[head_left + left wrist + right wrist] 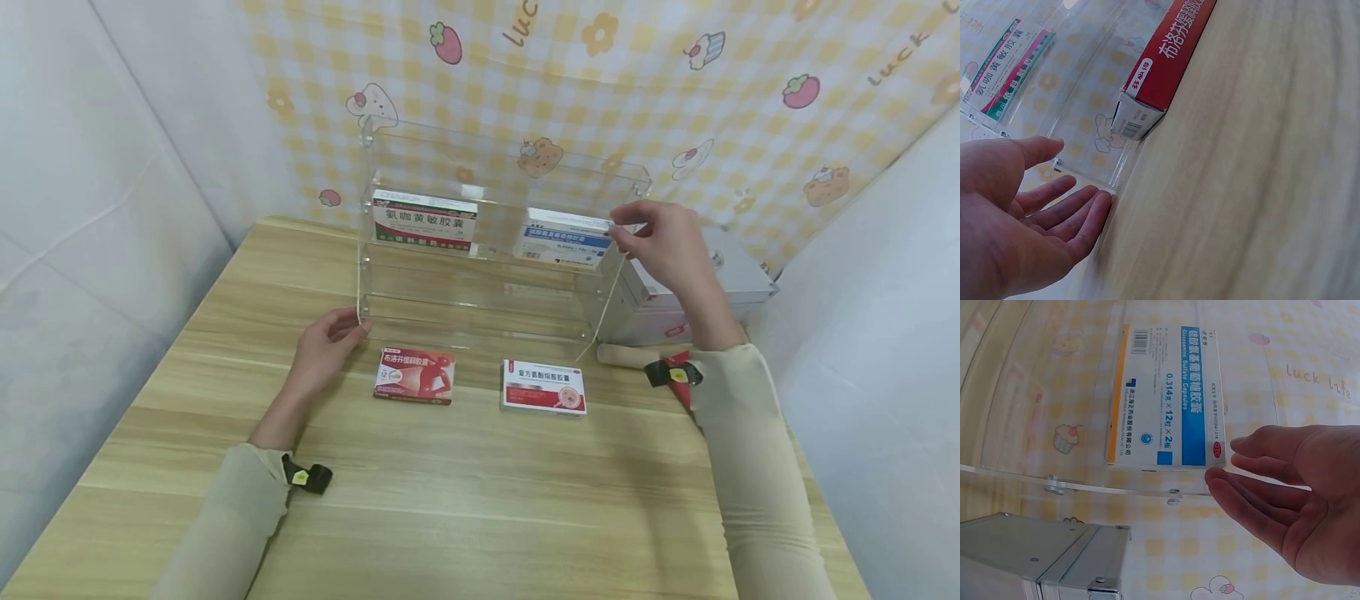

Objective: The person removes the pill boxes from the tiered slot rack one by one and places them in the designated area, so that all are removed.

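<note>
Just below centre, we see a red ibuprofen box [414,377] and a white paracetamol-amantadine box [543,387] on the surface [450,517]. Left of centre, our left hand [326,350], loosely spread, touches the clear rack [487,329]; upper right, our right hand [667,250], fingers parted, touches the shelved glucosamine box [564,240].

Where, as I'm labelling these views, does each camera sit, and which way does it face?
Head: worn on the head, looking forward and down at the clear rack and table; left hand, right hand and sleeves show.
Left wrist: worn there, facing a red box and the rack; left hand shows.
Right wrist: worn there, facing a blue-and-white box on the rack; right hand shows.
Head and right wrist share that box and the silver case.
</note>
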`<action>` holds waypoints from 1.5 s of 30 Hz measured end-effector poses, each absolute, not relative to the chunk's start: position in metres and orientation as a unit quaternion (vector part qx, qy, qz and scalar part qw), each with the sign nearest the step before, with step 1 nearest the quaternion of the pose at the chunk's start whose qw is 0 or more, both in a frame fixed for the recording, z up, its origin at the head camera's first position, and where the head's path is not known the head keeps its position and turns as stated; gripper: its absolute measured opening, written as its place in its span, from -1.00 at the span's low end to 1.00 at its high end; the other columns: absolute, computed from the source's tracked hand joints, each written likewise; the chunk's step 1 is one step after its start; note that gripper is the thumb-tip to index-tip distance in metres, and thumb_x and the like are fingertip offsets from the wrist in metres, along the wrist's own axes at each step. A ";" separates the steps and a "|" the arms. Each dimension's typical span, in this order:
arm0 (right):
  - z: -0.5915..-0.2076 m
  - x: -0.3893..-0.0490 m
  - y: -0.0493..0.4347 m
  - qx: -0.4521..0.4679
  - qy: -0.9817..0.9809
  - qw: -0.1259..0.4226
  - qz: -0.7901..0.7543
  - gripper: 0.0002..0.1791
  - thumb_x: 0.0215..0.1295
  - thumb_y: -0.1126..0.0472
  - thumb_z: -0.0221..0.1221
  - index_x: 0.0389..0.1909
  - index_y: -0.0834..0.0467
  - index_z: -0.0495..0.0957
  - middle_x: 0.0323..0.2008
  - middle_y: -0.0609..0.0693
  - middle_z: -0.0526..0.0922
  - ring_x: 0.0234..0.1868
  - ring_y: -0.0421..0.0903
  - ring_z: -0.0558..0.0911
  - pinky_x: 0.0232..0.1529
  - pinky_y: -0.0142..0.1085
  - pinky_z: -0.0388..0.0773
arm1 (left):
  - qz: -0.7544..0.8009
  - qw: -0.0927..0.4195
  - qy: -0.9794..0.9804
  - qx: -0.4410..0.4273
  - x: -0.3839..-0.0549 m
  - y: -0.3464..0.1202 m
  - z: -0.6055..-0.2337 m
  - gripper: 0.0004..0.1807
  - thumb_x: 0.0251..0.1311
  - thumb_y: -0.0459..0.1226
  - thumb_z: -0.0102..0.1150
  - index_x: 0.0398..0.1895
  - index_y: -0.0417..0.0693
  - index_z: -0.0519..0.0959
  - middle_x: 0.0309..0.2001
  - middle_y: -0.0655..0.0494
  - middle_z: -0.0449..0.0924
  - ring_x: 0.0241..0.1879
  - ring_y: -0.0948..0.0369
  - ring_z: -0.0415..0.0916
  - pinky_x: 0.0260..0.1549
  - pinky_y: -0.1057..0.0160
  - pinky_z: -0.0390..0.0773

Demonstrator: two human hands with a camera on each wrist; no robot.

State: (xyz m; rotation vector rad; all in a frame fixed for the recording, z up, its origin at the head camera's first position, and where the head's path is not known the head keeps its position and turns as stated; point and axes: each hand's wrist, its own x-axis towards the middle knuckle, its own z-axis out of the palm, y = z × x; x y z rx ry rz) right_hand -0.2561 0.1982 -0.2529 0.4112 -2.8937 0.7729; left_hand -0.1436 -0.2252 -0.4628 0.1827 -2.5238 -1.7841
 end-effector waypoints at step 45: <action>-0.267 -0.261 0.197 0.184 -0.959 0.058 0.209 -0.64 0.38 0.26 0.21 0.17 0.19 0.57 0.03 0.16 0.54 -0.38 0.04 0.64 -0.52 -0.34 0.65 | -0.576 0.021 -0.815 0.059 -0.144 -0.226 -0.463 -0.37 0.36 0.00 0.15 0.33 -0.22 0.37 0.23 -0.20 0.46 0.22 -0.10 0.42 0.22 -0.05 0.40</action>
